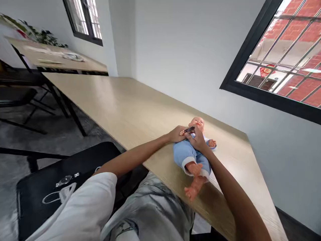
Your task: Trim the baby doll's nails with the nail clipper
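Note:
A baby doll [185,152] in light blue clothes with white cuffs lies on its back on the wooden table [120,107], head toward the wall and bare feet toward me. My left hand [176,134] is closed around the doll's arm, by the small doll hand [182,133] on the left side. In the fingers of my right hand [198,139] is a small dark, shiny tool that looks like a nail clipper [190,129], held close to that doll hand. Its jaws are too small to make out. My right wrist passes over the doll's body.
A black chair [32,190] at my left carries a white face mask [67,192] and a watch [64,180]. The wall and a barred window [281,57] border the table's far side. Another table [85,62] and dark chairs stand at the back left.

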A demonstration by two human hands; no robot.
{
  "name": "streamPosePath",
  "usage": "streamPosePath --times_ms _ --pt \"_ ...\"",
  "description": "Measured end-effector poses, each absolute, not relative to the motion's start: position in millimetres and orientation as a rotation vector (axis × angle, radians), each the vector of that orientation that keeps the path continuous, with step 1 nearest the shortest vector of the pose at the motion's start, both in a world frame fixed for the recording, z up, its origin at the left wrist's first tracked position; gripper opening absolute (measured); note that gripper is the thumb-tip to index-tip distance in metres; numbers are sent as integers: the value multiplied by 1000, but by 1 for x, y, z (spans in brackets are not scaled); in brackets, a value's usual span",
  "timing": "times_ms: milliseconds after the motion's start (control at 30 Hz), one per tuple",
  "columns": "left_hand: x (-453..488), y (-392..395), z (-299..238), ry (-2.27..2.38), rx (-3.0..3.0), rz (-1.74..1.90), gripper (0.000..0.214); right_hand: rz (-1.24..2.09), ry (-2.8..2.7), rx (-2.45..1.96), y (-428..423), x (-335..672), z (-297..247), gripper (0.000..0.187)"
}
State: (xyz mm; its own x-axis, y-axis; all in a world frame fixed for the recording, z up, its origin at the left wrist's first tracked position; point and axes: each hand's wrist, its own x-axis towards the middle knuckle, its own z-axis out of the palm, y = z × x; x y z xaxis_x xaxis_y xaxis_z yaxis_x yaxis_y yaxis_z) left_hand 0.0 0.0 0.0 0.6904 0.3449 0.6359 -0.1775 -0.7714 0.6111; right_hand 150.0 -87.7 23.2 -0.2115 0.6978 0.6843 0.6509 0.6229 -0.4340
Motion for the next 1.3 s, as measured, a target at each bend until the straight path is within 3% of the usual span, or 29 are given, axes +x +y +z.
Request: streamPosePath --times_ms 667,1300 --pt "-2 3 0 34 2155 1072 10 -300 -2227 -924 -101 141 48 5" --pt "-2 4 2 56 2220 1068 15 -307 -2204 -981 -100 139 46 13"
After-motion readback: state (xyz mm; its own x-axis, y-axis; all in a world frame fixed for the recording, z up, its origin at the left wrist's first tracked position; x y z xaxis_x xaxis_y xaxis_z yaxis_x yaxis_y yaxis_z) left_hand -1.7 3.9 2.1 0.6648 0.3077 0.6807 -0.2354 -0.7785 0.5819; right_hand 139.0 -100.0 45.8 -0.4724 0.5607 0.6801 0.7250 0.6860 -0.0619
